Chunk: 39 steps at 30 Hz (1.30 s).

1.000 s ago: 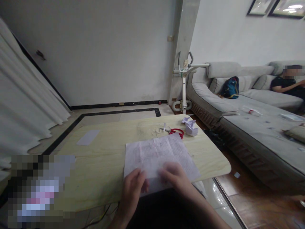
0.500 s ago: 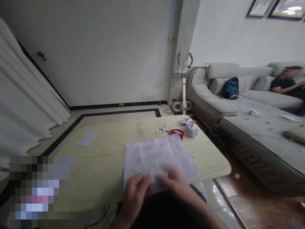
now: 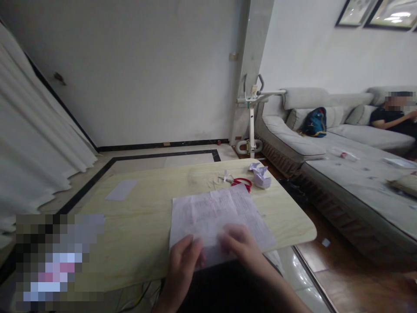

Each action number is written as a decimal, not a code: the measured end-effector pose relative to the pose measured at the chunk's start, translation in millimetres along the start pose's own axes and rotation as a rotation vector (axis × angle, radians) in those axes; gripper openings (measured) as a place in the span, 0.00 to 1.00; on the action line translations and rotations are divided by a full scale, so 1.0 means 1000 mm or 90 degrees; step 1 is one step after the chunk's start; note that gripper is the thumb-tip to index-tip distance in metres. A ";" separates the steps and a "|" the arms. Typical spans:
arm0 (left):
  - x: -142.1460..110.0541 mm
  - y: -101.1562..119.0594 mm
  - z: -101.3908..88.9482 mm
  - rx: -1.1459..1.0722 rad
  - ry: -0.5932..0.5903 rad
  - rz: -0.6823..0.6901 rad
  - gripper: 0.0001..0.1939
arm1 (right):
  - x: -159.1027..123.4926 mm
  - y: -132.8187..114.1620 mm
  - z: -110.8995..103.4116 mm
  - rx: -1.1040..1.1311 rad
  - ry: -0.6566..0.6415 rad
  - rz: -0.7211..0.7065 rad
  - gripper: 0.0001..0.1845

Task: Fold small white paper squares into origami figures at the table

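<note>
Apparently mid-work: your creased sheet [image 3: 215, 213] lies unfolded at the table's [image 3: 140, 234] near edge; what's left doesn't show.
Your left hand [image 3: 186, 254] and right hand [image 3: 239, 241] curl over it — I can't tell whether either grips anything. Scissors [image 3: 241, 183] lie beyond; far right, a backpack [image 3: 316, 121] hides its contents.

One left hand [image 3: 185, 256] and one right hand [image 3: 239, 241] were at one printed sheet [image 3: 211, 213] on one table [image 3: 143, 221]. Beyond both hands lay one pair of scissors [image 3: 233, 181] and several thin scraps [image 3: 214, 179], too tangled to count. Past the right hand sat crumpled paper [image 3: 261, 177], one piece or two, unclear. Ahead and left of the left hand lay one plain sheet [image 3: 121, 190]. Far right of the hands were one backpack [image 3: 316, 122] and one other person [image 3: 389, 119]
</note>
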<state>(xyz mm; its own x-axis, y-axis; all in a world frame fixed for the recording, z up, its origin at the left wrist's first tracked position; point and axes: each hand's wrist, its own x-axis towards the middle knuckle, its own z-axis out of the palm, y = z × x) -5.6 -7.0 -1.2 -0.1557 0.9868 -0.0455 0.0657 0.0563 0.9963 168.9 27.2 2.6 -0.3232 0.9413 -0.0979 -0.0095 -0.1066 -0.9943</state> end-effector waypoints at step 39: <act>-0.005 -0.007 0.002 0.243 -0.075 0.251 0.12 | -0.004 0.003 0.006 -0.145 0.101 -0.227 0.12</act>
<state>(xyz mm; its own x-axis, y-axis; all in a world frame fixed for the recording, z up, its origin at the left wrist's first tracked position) -3.2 -11.6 -8.2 0.0623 0.9533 0.2957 0.4517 -0.2911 0.8433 164.4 21.3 0.3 -0.1891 0.9456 0.2646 0.1209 0.2898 -0.9494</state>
